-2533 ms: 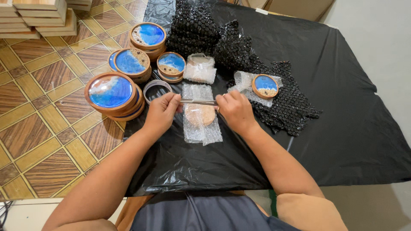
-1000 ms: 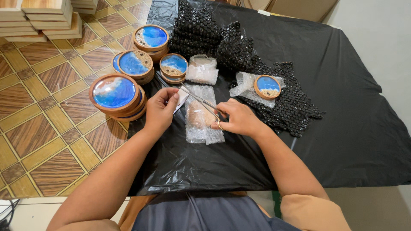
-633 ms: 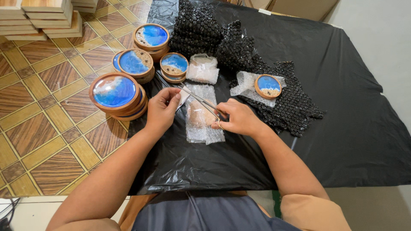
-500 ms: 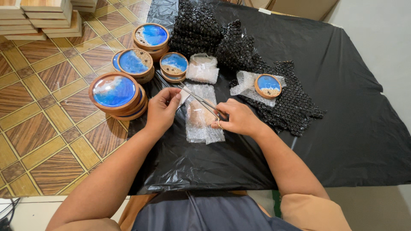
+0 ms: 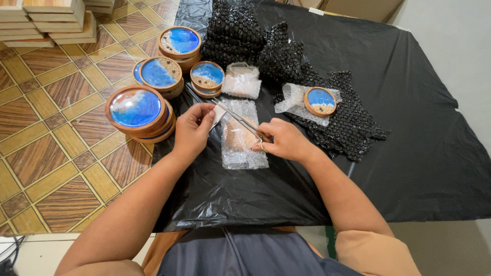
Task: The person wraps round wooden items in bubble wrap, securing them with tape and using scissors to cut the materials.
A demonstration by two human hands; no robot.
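Note:
My right hand [image 5: 286,142] grips a pair of metal scissors [image 5: 236,117] whose blades point up and left toward my left hand [image 5: 193,128]. That hand pinches a small pale strip [image 5: 218,115] right at the blades. Under both hands lies a round wooden coaster wrapped in clear bubble wrap [image 5: 240,137] on the black plastic sheet [image 5: 409,128]. Whether the blades are closed on the strip is unclear.
Stacks of round wooden coasters with blue resin tops [image 5: 137,108] [image 5: 179,43] [image 5: 207,76] stand to the left. Another wrapped coaster [image 5: 241,79] and a half-wrapped one [image 5: 320,101] lie beyond. Black bubble wrap [image 5: 240,30] is heaped at the back. Wooden boards [image 5: 46,18] sit on the tiled floor.
Earlier both hands held a strip flat across the wrapped coaster. Since then my right hand has brought scissors to the strip, and my left hand has lifted its end. Little has moved in the last second.

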